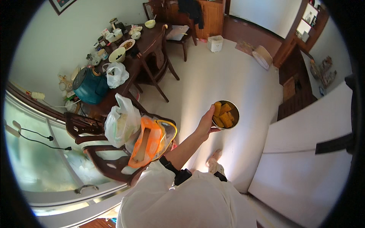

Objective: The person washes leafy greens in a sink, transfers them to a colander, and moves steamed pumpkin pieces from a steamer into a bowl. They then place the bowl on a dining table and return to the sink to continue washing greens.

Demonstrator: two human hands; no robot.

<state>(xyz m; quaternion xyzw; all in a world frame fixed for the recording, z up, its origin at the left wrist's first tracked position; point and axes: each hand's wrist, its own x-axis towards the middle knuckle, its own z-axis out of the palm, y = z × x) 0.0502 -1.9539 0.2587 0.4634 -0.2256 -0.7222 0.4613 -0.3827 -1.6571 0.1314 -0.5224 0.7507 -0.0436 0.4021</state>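
My left hand (204,121) holds a round metal bowl (235,111) out over the pale floor. The thumb lies against the rim, and the other fingers curl beneath the near side. Inside the bowl are several orange-yellow food chunks (226,120) that look like pumpkin; bare metal shows along the right wall. My right hand is out of view. To the left of my forearm, an orange-and-clear bag (148,139) with a yellow handle and a white plastic bag (121,122) rest on wooden chairs.
A dark wooden table (146,38) along the left wall bears a teal air fryer (91,87), a tied plastic bag (117,74), jars and several bowls. One wooden chair (155,61) juts from it. Further off stands a white bin (215,43). White appliance-like panels (299,145) rise at right.
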